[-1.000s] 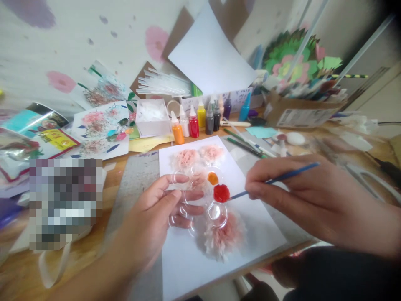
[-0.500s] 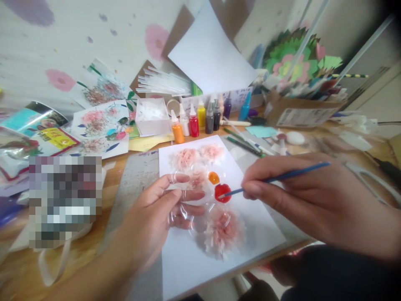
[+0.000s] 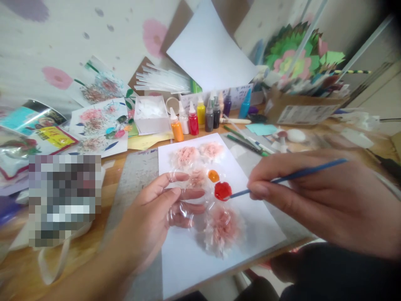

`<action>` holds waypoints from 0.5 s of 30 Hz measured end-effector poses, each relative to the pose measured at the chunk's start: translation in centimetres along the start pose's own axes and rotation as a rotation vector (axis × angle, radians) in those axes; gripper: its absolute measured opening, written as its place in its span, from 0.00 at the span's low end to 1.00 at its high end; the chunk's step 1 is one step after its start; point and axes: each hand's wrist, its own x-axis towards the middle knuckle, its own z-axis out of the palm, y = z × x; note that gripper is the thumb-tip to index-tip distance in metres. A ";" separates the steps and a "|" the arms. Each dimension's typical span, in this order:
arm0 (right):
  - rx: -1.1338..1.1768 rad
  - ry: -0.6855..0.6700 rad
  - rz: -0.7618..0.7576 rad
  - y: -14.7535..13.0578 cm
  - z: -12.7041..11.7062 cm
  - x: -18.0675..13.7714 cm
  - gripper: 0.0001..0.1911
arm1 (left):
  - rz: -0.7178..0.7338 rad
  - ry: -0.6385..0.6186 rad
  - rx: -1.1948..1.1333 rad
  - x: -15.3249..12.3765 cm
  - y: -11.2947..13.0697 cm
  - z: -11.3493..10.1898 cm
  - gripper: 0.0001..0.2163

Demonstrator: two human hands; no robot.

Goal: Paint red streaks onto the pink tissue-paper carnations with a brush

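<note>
My left hand (image 3: 169, 200) grips a clear plastic paint palette (image 3: 200, 211), thumb on top and fingers showing through from beneath. One well holds orange paint (image 3: 213, 175), another red paint (image 3: 222, 191). Between thumb and fingers of my right hand (image 3: 300, 196) is a thin blue paintbrush (image 3: 310, 169), its tip at the right rim of the red paint. Below the palette lies a white sheet (image 3: 184, 267) bearing several fluffy pink-and-white flowers (image 3: 223, 230); the palette partly covers the middle one.
Behind the sheet stand several paint bottles, including an orange one (image 3: 177, 127) and a red one (image 3: 193, 121). A white box (image 3: 152, 115) is left of them. Green pencils (image 3: 242, 144) lie near my right hand. A cardboard box of tools (image 3: 300, 108) stands back right.
The brush tip has moved from within the red paint to its right edge, as my right hand shifted slightly right. My left hand and the palette stay nearly in place.
</note>
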 end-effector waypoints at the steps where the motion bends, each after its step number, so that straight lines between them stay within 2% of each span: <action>1: -0.001 -0.005 0.006 0.0 0.1 0.1 0.17 | -0.001 0.003 -0.009 0.0 0.0 0.1 0.18; 4: -0.019 0.029 0.004 0.1 0.3 0.3 0.13 | -0.009 0.001 -0.021 0.2 0.2 0.2 0.19; 9: -0.063 0.039 0.011 0.5 0.0 0.3 0.17 | -0.007 -0.006 -0.029 0.2 0.1 0.0 0.19; 12: -0.030 0.018 -0.018 0.6 0.0 0.2 0.14 | -0.009 -0.004 -0.027 0.1 0.1 0.0 0.18; 15: -0.078 0.069 -0.039 0.5 0.0 0.2 0.12 | -0.016 0.009 -0.025 0.1 0.1 0.0 0.18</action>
